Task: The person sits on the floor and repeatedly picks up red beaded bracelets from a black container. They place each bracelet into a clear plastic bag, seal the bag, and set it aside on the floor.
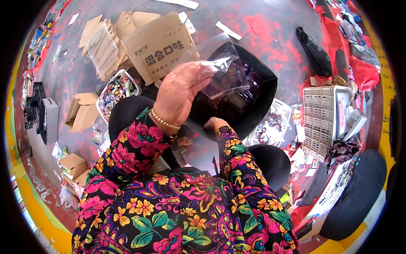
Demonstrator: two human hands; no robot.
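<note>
My left hand (179, 91) is raised in front of me and pinches the top edge of a clear plastic bag (222, 70) that holds small dark red items. The bag hangs over a black bin (262, 89) lined with plastic and filled with dark packets. My right hand (211, 122) is low at the bin's near rim, mostly hidden behind the bag and my floral sleeve; only the wrist with a bead bracelet shows, so its fingers are hidden.
Flattened cardboard boxes (139, 40) lie at the back left beside a white basket (118, 91) of small colourful items. A beige compartment tray (319, 114) sits at the right, a black bag (315, 51) behind it. Small open cartons (82, 112) lie left.
</note>
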